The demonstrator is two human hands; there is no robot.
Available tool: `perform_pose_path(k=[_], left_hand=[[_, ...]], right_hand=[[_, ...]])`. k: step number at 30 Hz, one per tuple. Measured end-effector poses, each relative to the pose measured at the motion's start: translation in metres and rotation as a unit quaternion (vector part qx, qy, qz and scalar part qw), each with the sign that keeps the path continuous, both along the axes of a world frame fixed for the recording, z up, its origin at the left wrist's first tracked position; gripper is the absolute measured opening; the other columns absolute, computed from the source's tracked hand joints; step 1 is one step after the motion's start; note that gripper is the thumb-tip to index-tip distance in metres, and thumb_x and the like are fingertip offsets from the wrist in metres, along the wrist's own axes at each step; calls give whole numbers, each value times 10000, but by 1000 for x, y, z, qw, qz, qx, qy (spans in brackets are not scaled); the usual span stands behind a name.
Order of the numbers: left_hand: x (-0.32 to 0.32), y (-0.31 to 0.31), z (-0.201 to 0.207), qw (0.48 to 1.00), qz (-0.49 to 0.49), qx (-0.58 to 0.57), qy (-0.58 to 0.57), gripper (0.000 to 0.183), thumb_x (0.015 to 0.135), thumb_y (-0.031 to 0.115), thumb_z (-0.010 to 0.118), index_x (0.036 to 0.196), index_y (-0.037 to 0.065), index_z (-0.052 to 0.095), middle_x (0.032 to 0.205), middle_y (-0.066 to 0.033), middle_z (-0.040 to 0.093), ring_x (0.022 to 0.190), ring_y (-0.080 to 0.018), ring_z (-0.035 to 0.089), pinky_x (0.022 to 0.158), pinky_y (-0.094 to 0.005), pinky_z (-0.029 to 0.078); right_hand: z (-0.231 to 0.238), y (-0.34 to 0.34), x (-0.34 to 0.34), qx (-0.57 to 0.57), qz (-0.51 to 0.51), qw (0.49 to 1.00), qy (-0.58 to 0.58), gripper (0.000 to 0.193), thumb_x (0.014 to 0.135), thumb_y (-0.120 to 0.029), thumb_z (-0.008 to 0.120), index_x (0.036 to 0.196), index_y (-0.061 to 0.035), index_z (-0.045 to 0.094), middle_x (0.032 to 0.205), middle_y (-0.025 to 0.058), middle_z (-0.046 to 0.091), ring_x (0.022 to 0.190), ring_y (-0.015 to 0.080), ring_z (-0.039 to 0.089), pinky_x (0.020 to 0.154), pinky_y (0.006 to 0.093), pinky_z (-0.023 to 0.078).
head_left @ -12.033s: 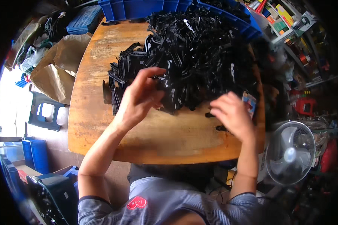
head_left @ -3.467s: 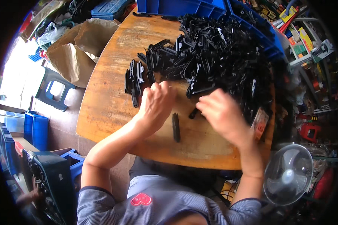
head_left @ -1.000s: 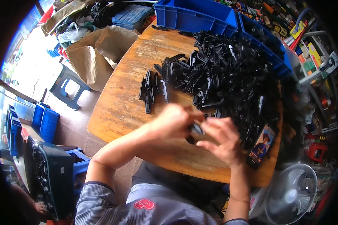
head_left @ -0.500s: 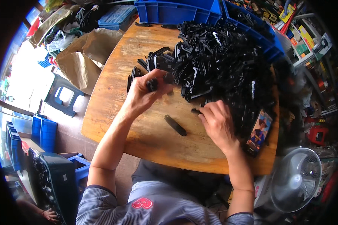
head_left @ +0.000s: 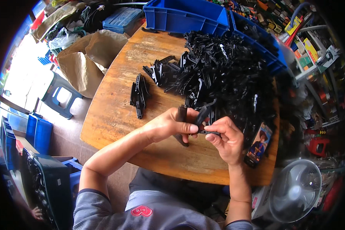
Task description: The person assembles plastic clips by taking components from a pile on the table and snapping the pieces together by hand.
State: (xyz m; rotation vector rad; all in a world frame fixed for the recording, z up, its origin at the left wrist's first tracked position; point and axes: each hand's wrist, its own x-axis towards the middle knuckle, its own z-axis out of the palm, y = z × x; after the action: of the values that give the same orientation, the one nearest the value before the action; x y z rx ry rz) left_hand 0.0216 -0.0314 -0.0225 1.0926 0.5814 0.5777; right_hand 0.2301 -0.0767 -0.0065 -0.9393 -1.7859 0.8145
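Note:
Both of my hands meet over the near middle of the wooden table (head_left: 110,115). My left hand (head_left: 168,124) is closed on a long black plastic part (head_left: 203,116) that points up toward the heap. A second dark strip (head_left: 182,114) shows at its fingers; whether it is gripped or lies beneath, I cannot tell. My right hand (head_left: 228,140) pinches a small black plastic piece (head_left: 211,133), whose end is by my left thumb. Beyond both hands spreads a big heap of black plastic parts (head_left: 226,73), a few light-coloured ones among them.
Several black parts lie in a small group (head_left: 139,94) left of the heap. A phone (head_left: 259,143) rests at the table's right. Blue crates (head_left: 186,21) line the far edge. A fan (head_left: 295,191) stands at right, a stool (head_left: 59,96) and paper bag (head_left: 80,73) at left.
My left hand has come down and right, away from the small group of parts. The right hand has moved slightly nearer me, and the two now meet. The view has shifted a little.

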Motion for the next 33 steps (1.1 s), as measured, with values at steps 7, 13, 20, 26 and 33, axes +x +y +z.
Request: perform_pose_path(k=[7,13,20,26,33], left_hand=[[2,-9,7,991,71,81,80,237,792,107,697,1007,25,638,724,-9,610,594,-69,554,547,-237,479],[2,-14,18,973,83,144,161,245,785,141,717,992,33,642,679,2,603,562,-55,535,499,-226,440],[7,-18,24,968,98,179,148,263,776,177,737,973,35,638,667,-3,605,581,-66,558,522,-234,444],[9,-24,25,946,108,255,169,383,758,170,755,1060,7,586,691,-52,601,675,-86,586,615,-278,482],[4,-16,21,973,86,163,140,243,760,106,734,954,8,625,781,-27,617,727,-81,571,634,-258,466]], right_hand=[[-5,2,1,56,-21,998,-4,208,751,-101,744,897,18,655,861,82,597,724,104,536,585,194,407],[0,3,8,74,-24,997,-21,227,732,-125,760,876,18,659,830,86,614,684,101,540,579,191,413],[0,2,10,60,-15,997,36,188,718,-98,759,879,-29,692,785,68,633,670,136,588,574,224,454],[2,3,3,98,4,995,-22,221,716,-98,760,911,-21,691,768,71,628,656,145,580,567,231,446],[2,3,10,85,1,996,16,225,716,-97,761,915,-21,689,769,69,630,652,145,577,575,239,453]])
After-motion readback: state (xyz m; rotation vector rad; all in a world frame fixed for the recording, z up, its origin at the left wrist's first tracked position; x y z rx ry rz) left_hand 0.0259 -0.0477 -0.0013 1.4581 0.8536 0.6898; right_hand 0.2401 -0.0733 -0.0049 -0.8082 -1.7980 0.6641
